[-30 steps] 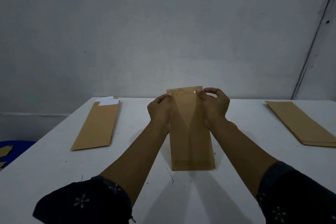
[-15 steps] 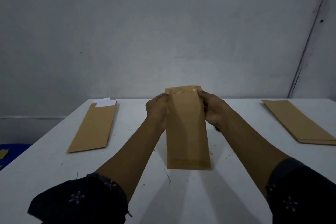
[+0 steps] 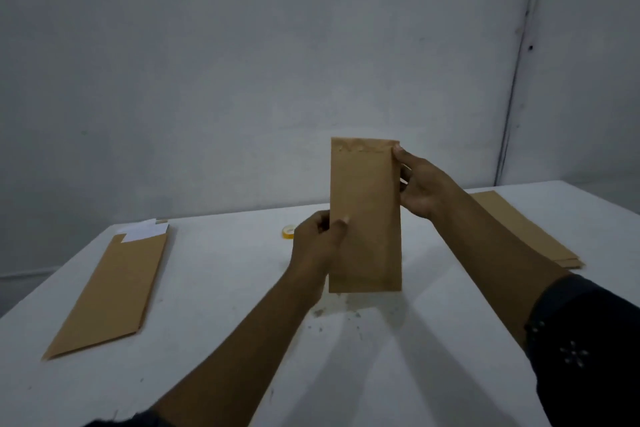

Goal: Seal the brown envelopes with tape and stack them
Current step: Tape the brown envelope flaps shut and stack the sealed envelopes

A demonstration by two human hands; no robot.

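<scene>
On the left of the surface (image 3: 221, 340) I see an unsealed envelope (image 3: 114, 291) lying flat, a white sheet (image 3: 140, 229) protruding from its far end. I judge this to be the next item in the queue.

Near the far edge, just left of centre, I see a yellow tape roll (image 3: 287, 231), partly hidden behind my left hand (image 3: 317, 246).

The left hand pinches the lower left edge of the held envelope (image 3: 365, 215), thumb on the near face. The envelope stands upright, its bottom edge at or just above the surface; I cannot tell which. A wrinkled strip of tape (image 3: 362, 149) runs across the folded flap at the top.

My right hand (image 3: 420, 184) grips the upper right edge, thumb tip at the tape line.

On the right lies the stack (image 3: 526, 229) of flat envelopes.

Procedure, as I judge it: verify the seal, then transfer
1. Run the right thumb along the tape to flatten the wrinkles
2. Keep the left pinch light to avoid creasing the paper
3. Lay the envelope flat on the stack with edges aligned
</scene>
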